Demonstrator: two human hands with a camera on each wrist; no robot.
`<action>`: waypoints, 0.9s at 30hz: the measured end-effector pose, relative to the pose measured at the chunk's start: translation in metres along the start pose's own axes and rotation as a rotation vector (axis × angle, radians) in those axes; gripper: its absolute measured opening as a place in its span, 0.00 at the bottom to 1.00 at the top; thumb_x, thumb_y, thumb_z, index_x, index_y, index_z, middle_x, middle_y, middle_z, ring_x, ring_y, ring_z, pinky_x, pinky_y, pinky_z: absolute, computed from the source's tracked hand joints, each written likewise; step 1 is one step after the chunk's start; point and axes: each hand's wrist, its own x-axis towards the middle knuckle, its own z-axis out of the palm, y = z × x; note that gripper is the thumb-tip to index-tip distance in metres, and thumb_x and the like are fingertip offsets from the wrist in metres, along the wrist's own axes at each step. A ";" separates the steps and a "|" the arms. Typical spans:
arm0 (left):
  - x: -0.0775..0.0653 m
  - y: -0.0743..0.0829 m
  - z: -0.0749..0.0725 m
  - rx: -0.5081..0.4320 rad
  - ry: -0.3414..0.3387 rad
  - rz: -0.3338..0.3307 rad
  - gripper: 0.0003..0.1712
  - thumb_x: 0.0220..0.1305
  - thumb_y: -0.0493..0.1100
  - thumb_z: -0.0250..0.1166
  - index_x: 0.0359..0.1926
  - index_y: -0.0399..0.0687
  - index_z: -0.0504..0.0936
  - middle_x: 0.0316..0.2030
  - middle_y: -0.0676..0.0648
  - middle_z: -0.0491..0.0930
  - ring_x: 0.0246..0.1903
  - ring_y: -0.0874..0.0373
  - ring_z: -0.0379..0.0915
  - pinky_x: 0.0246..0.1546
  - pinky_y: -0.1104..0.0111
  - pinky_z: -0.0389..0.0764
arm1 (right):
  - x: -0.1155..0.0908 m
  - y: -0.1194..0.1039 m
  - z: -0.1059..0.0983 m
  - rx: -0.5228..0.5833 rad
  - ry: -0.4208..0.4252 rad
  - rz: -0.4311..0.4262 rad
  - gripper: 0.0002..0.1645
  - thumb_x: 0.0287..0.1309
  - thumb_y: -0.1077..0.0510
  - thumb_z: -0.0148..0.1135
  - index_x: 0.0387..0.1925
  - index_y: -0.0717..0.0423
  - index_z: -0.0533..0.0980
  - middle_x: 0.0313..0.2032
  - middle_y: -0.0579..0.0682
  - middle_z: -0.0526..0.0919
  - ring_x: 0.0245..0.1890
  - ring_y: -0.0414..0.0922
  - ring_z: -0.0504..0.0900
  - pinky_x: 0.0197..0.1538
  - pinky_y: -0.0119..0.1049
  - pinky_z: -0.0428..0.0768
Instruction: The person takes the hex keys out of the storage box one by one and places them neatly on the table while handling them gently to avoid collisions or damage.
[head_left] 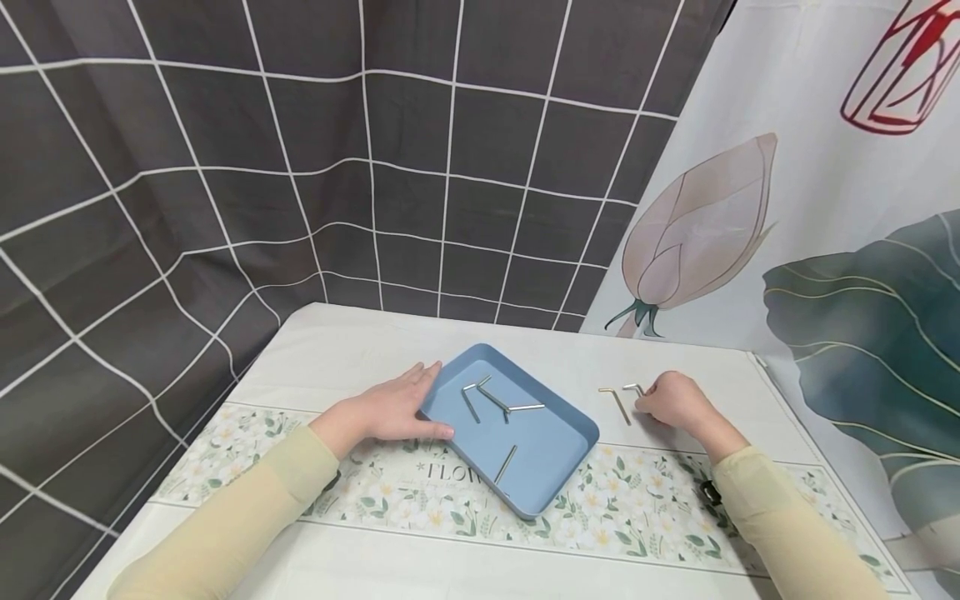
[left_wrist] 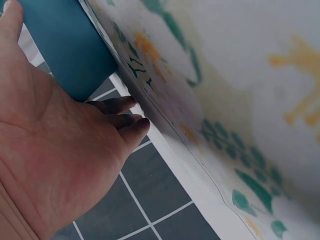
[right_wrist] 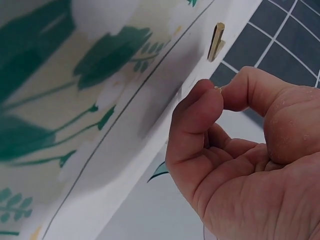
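Note:
My left hand [head_left: 396, 408] lies at the left corner of a blue tray [head_left: 536, 454], thumb along the near rim and fingers extended by the far side. In the left wrist view, that palm is against the tray wall [left_wrist: 70, 45]. Several metal hex keys lie inside the tray, among them one bent key [head_left: 471, 404] and a straight-looking one [head_left: 506, 463] near the front. To the right of the tray, my right hand [head_left: 675, 403] pinches a hex key [head_left: 632, 387] between thumb and index finger; mostly its short end shows. Another hex key [head_left: 621, 408] lies just left of that hand.
A white tablecloth [head_left: 360, 333] with a flowered band covers the table. Behind it hangs a dark gridded curtain [head_left: 405, 200], and at the right a white curtain with a printed flower bud [head_left: 693, 233]. A black wrist strap [head_left: 709, 492] shows at the right sleeve.

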 end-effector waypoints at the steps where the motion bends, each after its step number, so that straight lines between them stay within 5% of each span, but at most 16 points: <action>1: 0.000 0.000 0.000 0.000 0.000 0.000 0.78 0.67 0.86 0.62 0.90 0.36 0.40 0.89 0.34 0.46 0.88 0.37 0.38 0.86 0.44 0.52 | 0.000 0.000 0.000 -0.002 0.000 0.001 0.24 0.63 0.62 0.66 0.12 0.48 0.70 0.13 0.42 0.69 0.17 0.41 0.67 0.26 0.35 0.66; 22: 0.000 0.001 0.000 -0.001 -0.002 -0.001 0.78 0.67 0.85 0.62 0.90 0.35 0.40 0.89 0.34 0.46 0.88 0.36 0.38 0.86 0.44 0.53 | 0.002 -0.001 0.011 -0.091 0.017 -0.017 0.26 0.58 0.63 0.65 0.10 0.46 0.65 0.10 0.39 0.62 0.15 0.38 0.61 0.24 0.33 0.64; 27: 0.000 0.000 0.000 -0.003 0.002 0.001 0.77 0.67 0.85 0.62 0.90 0.35 0.40 0.89 0.34 0.46 0.88 0.36 0.38 0.86 0.44 0.53 | 0.000 -0.005 0.015 -0.142 0.039 -0.018 0.20 0.57 0.64 0.64 0.13 0.51 0.69 0.14 0.45 0.69 0.17 0.43 0.68 0.26 0.36 0.70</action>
